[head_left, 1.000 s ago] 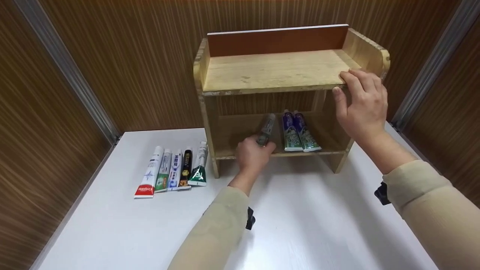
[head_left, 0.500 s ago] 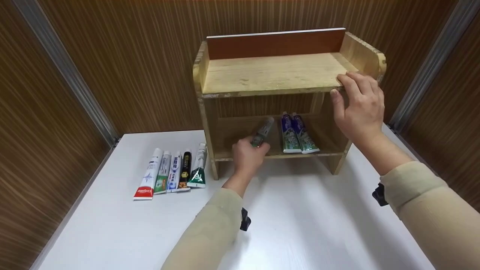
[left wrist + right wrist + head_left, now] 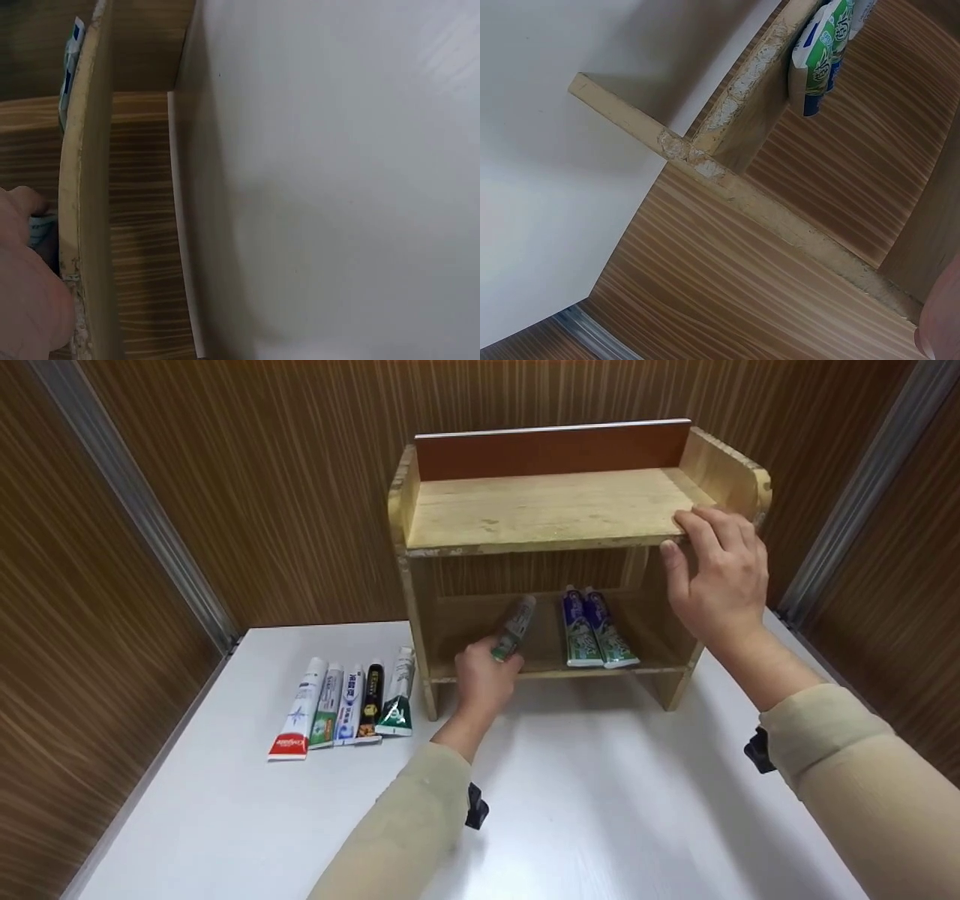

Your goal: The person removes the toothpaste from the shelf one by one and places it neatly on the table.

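My left hand pinches the lower end of a grey-green toothpaste tube over the lower shelf of a wooden rack; the tube leans to the right. In the left wrist view the hand is at the left edge, beside the shelf board. My right hand grips the front edge of the upper shelf near its right end, fingers on top and thumb below. Two purple-green tubes lie side by side on the lower shelf, right of the held tube.
Left of the rack, several tubes lie in a row on the white table, from a red-and-white one to a green-and-white one. Wood-patterned walls stand behind and at both sides.
My left hand has moved left along the lower shelf with the tube in its fingers. The right hand keeps its hold on the upper shelf. The view has shifted slightly.
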Tool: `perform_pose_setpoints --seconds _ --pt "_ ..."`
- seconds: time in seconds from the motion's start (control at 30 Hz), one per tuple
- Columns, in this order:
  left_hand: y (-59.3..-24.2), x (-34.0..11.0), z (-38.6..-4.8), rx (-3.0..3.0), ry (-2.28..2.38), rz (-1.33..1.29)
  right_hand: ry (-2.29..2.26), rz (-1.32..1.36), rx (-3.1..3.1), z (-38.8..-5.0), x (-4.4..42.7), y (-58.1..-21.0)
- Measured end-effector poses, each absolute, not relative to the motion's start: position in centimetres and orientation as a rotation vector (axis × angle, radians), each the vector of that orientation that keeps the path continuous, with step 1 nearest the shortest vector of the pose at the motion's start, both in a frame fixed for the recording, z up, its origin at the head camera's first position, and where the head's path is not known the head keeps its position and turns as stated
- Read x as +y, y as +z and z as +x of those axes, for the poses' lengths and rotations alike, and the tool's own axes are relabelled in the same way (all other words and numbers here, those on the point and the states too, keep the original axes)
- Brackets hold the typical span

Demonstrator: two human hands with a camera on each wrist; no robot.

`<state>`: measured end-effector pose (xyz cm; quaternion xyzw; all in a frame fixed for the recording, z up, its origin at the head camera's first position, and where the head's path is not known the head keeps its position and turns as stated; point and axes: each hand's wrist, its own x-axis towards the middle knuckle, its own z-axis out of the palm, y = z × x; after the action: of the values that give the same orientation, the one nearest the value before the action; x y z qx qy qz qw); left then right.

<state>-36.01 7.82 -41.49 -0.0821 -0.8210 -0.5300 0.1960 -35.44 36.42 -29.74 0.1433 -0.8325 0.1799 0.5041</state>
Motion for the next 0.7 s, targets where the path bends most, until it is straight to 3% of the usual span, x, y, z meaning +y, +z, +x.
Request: perform_pose_setpoints --seconds 0.7 --pt "-40.1 4.9 -33.8 -2.320 -1.545 -0.196 0.447 0.350 -1.993 -35.6 36.4 -29.8"
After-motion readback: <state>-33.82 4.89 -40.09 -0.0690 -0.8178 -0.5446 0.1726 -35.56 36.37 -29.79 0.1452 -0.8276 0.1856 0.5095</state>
